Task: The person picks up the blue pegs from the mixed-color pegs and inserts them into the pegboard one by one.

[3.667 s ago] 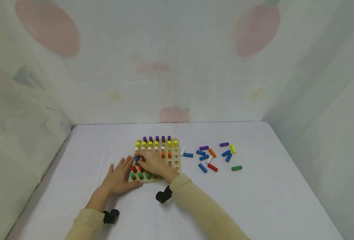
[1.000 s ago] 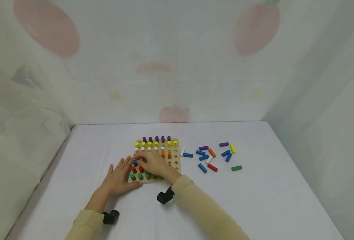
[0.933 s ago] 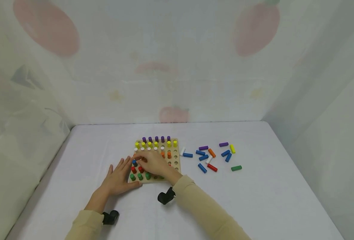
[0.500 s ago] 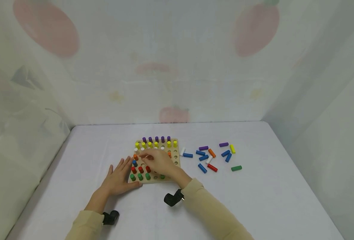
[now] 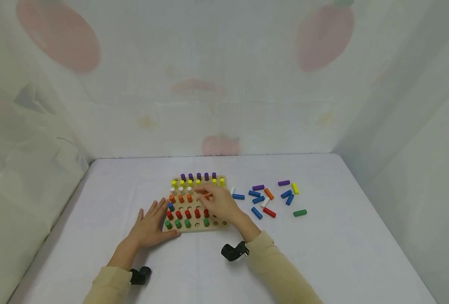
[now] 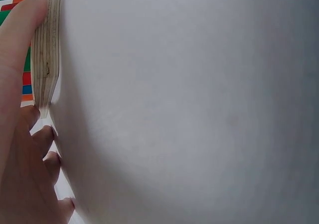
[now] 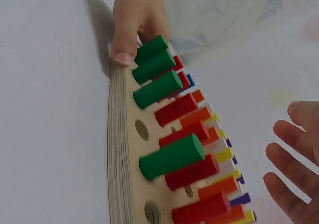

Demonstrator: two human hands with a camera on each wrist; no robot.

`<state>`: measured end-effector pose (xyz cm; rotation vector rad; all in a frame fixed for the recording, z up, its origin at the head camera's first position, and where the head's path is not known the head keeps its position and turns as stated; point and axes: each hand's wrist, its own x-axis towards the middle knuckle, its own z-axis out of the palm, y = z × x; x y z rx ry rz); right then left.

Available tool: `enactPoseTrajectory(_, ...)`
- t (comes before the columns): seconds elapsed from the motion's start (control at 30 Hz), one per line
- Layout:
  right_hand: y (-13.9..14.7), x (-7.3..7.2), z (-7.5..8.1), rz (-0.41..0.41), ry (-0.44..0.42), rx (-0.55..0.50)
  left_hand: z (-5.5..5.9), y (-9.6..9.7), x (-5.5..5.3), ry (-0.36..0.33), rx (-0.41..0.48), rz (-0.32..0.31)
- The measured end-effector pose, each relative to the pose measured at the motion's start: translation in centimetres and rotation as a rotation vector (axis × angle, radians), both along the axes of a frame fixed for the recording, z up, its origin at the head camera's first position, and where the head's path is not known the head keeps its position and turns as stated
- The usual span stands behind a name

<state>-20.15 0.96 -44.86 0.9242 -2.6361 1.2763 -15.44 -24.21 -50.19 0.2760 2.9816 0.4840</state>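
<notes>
A wooden pegboard (image 5: 211, 227) stands full of coloured pegs in rows. My left hand (image 5: 148, 228) lies at its left side, fingers spread, and the thumb presses the near edge; the left wrist view shows the thumb (image 6: 25, 17) against the layered wood. My right hand (image 5: 220, 204) hovers over the board's right half with fingers loosely apart; in the right wrist view its fingers (image 7: 294, 137) hold nothing. A single blue peg (image 5: 171, 207) stands at the left, between an orange peg (image 5: 172, 199) and a red peg (image 5: 170, 215). My right hand hides some pegs behind it.
Loose pegs lie right of the board: several blue pegs (image 5: 238, 196), white (image 5: 265, 202), a red peg (image 5: 270, 212), an orange peg (image 5: 268, 194), purple (image 5: 284, 183), a yellow peg (image 5: 295, 188) and a green peg (image 5: 300, 213). A patterned curtain (image 5: 220, 84) closes the back.
The blue peg pinched in my right hand earlier now stands in the board's left column. My right hand has let go and moved right, uncovering orange and red pegs. The left hand stays put.
</notes>
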Motion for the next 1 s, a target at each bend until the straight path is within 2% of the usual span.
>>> enactPoseTrajectory(0.23, 2.4, -0.4, -1.0, -0.082, 0.024, -0.018, 0.1, 0.1, 0.2, 0.002, 0.003, -0.002)
enactPoseTrajectory(0.6, 5.9, -1.2, -2.7, -0.23, 0.118, -0.032, 0.3, 0.0, 0.2, 0.001, 0.001, -0.003)
enactPoseTrajectory(0.8, 7.1, -1.5, -3.4, -0.276, 0.049, -0.014, 0.3, 0.0, 0.1, 0.002, 0.004, -0.001)
enactPoseTrajectory(1.0, 8.1, -1.8, -4.5, -0.321, -0.065, 0.013, 0.0, 0.0, 0.1, 0.007, 0.008, 0.003)
